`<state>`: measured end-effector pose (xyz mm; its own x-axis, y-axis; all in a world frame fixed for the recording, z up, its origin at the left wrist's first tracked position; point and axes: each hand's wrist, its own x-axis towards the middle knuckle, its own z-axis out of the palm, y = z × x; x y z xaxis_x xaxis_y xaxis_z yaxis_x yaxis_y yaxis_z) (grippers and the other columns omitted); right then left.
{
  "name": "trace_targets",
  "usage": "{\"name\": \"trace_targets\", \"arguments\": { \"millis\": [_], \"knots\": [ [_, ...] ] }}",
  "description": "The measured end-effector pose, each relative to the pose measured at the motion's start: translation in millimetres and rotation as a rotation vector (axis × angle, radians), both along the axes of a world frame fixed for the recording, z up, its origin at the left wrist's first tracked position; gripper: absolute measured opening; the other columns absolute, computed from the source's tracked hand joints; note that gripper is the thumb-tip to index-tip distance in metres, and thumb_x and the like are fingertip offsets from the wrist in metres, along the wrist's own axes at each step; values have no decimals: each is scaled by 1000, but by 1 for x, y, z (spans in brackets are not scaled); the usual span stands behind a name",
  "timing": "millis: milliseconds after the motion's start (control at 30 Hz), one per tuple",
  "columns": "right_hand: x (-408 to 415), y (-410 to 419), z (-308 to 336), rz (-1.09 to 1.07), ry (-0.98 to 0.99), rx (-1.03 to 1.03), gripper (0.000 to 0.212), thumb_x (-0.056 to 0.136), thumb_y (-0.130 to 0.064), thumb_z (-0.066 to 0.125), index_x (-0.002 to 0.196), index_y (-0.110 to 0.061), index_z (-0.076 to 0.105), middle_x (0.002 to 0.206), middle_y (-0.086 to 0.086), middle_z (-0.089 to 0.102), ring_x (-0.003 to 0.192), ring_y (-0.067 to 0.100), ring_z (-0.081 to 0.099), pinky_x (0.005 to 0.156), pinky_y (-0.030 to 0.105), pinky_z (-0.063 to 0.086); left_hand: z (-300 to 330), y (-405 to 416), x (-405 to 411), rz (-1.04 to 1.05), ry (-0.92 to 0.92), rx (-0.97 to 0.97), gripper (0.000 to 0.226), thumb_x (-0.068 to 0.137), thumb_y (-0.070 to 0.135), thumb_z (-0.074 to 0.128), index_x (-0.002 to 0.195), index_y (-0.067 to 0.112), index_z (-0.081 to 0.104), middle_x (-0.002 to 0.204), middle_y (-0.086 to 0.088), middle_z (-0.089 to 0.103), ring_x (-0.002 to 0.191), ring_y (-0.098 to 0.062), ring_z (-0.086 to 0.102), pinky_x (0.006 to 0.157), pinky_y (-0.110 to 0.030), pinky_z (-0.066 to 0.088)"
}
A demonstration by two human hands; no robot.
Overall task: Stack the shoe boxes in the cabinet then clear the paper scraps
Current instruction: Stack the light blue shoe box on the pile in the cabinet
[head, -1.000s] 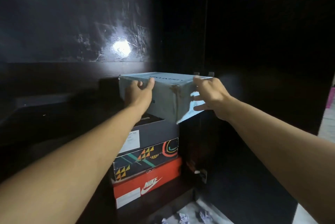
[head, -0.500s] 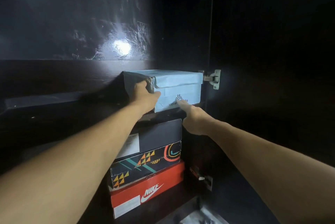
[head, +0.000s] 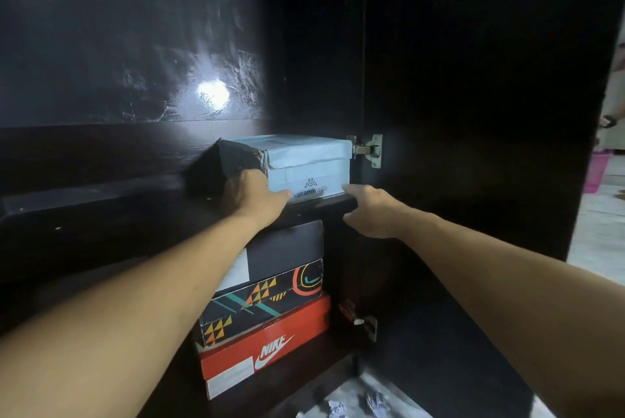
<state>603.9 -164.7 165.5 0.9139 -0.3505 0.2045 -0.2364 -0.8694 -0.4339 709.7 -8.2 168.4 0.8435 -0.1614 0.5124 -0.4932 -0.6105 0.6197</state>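
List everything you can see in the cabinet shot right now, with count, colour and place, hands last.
light blue shoe box: one, pale blue with a torn dark left end, on the upper shelf.
black shoe box: one, black with a white label, top of the lower stack.
patterned shoe box: one, black with orange triangles and teal stripes, middle of the stack.
red shoe box: one, red with a white logo, bottom of the stack.
paper scraps: a few, whitish, crumpled, on the floor below.
hinge: one, metal, right of the blue box.
left hand: on the blue box's lower left corner.
right hand: fingers at the shelf edge under the box.
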Motion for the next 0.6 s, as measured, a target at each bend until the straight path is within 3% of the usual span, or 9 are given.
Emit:
{"name": "trace_targets", "arguments": {
  "millis": [67,167,233,333,500,600],
  "knots": [
    [-33,-5,12,-35,-7,-5,47,95,-15,55,141,-14,47,140,9,53,122,26,54,96,34,46,7,-1,-27,-47,21,19,36,76,36,77,97,8,68,106,-7,68,97,-28,61,72,-27,48],
    [-92,-13,28,-86,-8,11,57,93,-25,63,145,-13,44,143,7,52,130,24,50,105,33,42,18,-7,-82,-230,130,110,42,81,33,75,105,1,65,107,-7,64,93,-23,58,66,-24,43],
    [-135,-21,34,-134,-6,40,57,90,-29,68,142,-14,50,133,5,60,116,24,60,97,36,52,18,-16,-115,-373,178,242,46,78,40,76,104,3,69,104,-10,67,98,-26,61,75,-29,45],
    [-204,-28,39,-214,41,104,49,88,-27,70,133,-13,58,97,4,67,80,19,66,67,33,59,13,-35,-168,-575,260,443,60,73,48,78,118,11,64,111,-2,62,104,-21,57,84,-29,44],
    [-332,-44,28,-351,154,132,28,88,-24,69,113,-12,65,89,0,68,94,27,70,80,45,60,-14,-83,-272,-848,307,595,68,68,47,82,121,9,64,119,-7,66,108,-23,62,95,-35,48],
    [-407,-56,12,-456,192,188,42,86,-24,72,125,-9,62,89,0,69,90,20,70,78,45,61,-29,-110,-337,-987,297,694,72,70,52,79,123,5,62,124,-12,63,110,-28,61,96,-38,47]
  ]
}}
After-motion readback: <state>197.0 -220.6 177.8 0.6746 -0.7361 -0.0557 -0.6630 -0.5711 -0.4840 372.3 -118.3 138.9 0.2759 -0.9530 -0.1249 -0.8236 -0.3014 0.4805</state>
